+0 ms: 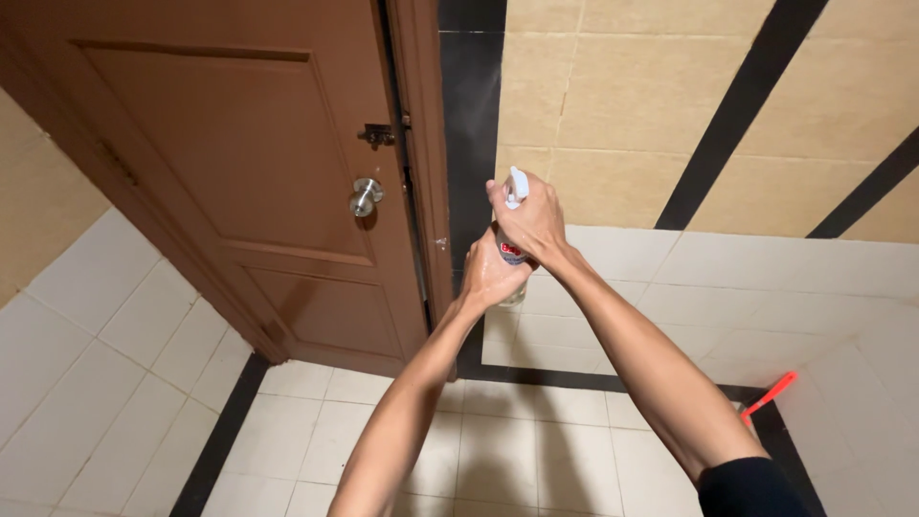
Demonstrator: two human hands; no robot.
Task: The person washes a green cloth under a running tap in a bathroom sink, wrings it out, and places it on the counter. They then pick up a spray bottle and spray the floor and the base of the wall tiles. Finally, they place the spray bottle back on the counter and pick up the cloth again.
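I hold a clear spray bottle (511, 252) with a white trigger head out in front of me at arm's length. My right hand (529, 219) wraps over the top of the bottle around the trigger head. My left hand (491, 275) grips the bottle's body from below and looks wet. The nozzle points towards the dark vertical strip of wall beside the door frame. Most of the bottle is hidden by my fingers.
A brown wooden door (249, 182) with a round metal knob (364, 197) and a latch (379, 135) stands shut on the left. Beige and white wall tiles with black stripes fill the right. A red-handled tool (769, 396) leans in the right corner on the white tiled floor.
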